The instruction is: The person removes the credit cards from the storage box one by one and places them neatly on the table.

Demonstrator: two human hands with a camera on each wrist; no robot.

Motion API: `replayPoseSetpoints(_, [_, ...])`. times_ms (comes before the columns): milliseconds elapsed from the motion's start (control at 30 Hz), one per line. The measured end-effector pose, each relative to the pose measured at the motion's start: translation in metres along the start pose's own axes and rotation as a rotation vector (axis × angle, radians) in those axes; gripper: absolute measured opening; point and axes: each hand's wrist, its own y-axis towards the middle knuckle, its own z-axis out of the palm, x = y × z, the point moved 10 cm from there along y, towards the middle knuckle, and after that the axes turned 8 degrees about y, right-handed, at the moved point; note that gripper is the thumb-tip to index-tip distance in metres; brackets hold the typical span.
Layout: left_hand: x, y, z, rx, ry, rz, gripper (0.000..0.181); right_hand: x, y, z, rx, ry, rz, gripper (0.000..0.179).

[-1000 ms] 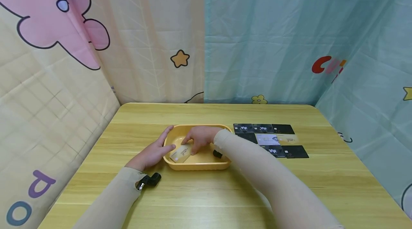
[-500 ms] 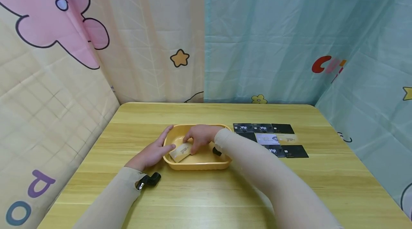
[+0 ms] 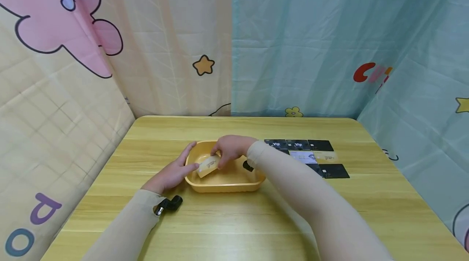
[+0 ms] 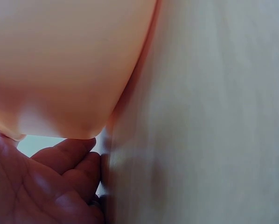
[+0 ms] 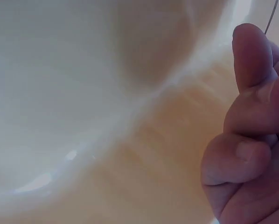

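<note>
A pale gold card (image 3: 209, 166) with dark script is pinched by my right hand (image 3: 232, 149), between thumb and fingers, over the yellow plastic basin (image 3: 225, 188). In the right wrist view the card's thin edge (image 5: 271, 17) shows above the fingertip, and the other fingers of my right hand (image 5: 256, 126) are curled in. My left hand (image 3: 174, 172) grips the basin's left end, thumb at the rim and fingers along the outer side. The left wrist view has the basin's outer wall (image 4: 60, 70) close up, with fingers of my left hand (image 4: 51, 182) beneath it.
Right of the basin, several cards lie in rows: black VIP cards (image 3: 334, 171), a silver card (image 3: 303, 157) and a gold card (image 3: 325, 157). My right forearm covers part of them. The wooden table (image 3: 220, 224) is backed by printed curtains (image 3: 293, 49).
My right hand has risen slightly, lifting the gold card up and a little right from the basin's lower left. My left hand stays at the basin's left end.
</note>
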Motion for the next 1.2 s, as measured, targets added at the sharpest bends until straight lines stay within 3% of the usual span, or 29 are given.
replayPoseSetpoints(600, [-0.003, 0.001, -0.001, 0.000, -0.009, 0.025, 0.083, -0.002, -0.042, -0.045, -0.071, 0.030, 0.010, 0.043])
replayPoseSetpoints(867, [-0.003, 0.003, -0.002, 0.004, -0.006, 0.029, 0.084, -0.007, -0.072, -0.062, -0.126, 0.051, -0.022, 0.033])
replayPoseSetpoints(1200, [-0.002, 0.004, -0.001, 0.012, -0.017, 0.035, 0.082, -0.027, -0.119, -0.076, -0.218, 0.125, -0.004, 0.036])
